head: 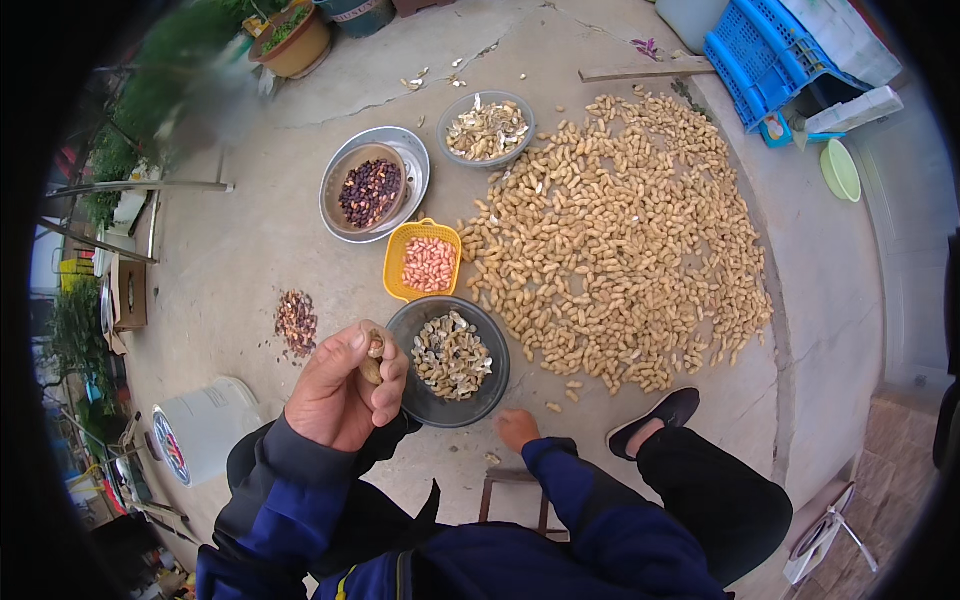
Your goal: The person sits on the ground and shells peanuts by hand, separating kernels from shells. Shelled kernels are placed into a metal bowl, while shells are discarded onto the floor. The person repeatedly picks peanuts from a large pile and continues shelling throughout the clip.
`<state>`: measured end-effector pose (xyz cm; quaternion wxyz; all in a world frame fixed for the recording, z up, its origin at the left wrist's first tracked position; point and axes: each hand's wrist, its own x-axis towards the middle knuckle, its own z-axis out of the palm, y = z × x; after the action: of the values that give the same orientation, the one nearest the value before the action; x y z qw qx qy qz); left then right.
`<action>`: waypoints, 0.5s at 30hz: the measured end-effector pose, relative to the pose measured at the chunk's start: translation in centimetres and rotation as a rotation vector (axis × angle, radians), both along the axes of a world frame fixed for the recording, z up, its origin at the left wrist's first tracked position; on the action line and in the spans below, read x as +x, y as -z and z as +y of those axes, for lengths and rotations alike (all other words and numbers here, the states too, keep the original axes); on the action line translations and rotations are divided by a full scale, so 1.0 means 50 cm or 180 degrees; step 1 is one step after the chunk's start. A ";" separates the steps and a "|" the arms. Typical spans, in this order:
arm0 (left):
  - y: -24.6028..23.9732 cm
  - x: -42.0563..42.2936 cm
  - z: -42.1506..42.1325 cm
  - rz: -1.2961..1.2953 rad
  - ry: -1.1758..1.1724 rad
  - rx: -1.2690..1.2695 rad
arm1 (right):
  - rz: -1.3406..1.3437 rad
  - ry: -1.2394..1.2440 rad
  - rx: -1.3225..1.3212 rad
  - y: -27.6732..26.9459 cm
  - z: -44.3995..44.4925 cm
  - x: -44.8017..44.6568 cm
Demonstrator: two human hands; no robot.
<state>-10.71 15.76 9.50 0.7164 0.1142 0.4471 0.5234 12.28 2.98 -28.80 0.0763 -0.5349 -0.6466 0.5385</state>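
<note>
My left hand (337, 394) is raised at the left of a dark bowl (499, 390). Between its thumb and fingers is a peanut pod (370, 369), broken at the top with reddish kernel showing. Peanut shells (452, 360) lie in the dark bowl. My right hand (517, 430) is low by that bowl's lower right rim; its fingers are curled out of sight, so I cannot tell if anything is in it. Beyond the bowl, a yellow plastic basket (392, 271) contains pink peanut kernels (429, 264). Unshelled peanuts (615, 247) are spread over the concrete at right.
A grey bowl of shells (486, 131) stands beside a metal basin (417, 161) that bears a brown bowl with dark kernels (370, 193). Loose kernels (296, 324) lie on the ground at left, near a translucent bucket (214, 427). A blue crate (776, 52) stands at upper right.
</note>
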 end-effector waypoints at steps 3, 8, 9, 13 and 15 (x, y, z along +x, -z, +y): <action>-0.001 0.008 -0.001 0.0054 0.0065 -0.0097 | -0.1132 -0.0119 0.0561 0.008 0.019 0.036; 0.008 0.017 -0.002 0.0174 0.0081 -0.0225 | -0.1239 -0.0186 0.0515 0.006 0.108 0.035; 0.011 0.017 -0.001 0.0183 0.0098 -0.0197 | -0.1218 -0.0280 0.0522 0.007 0.122 0.028; 0.013 0.015 -0.001 0.0183 0.0070 -0.0314 | -0.1165 -0.0602 0.0571 0.026 0.148 -0.006; 0.013 0.014 -0.003 0.0150 0.0021 -0.0354 | -0.1139 -0.0678 0.0820 0.043 0.151 -0.023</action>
<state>-10.01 15.62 8.85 0.7126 0.0879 0.4918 0.4925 11.11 10.51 -30.97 -0.0290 -0.5365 -0.7659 0.3533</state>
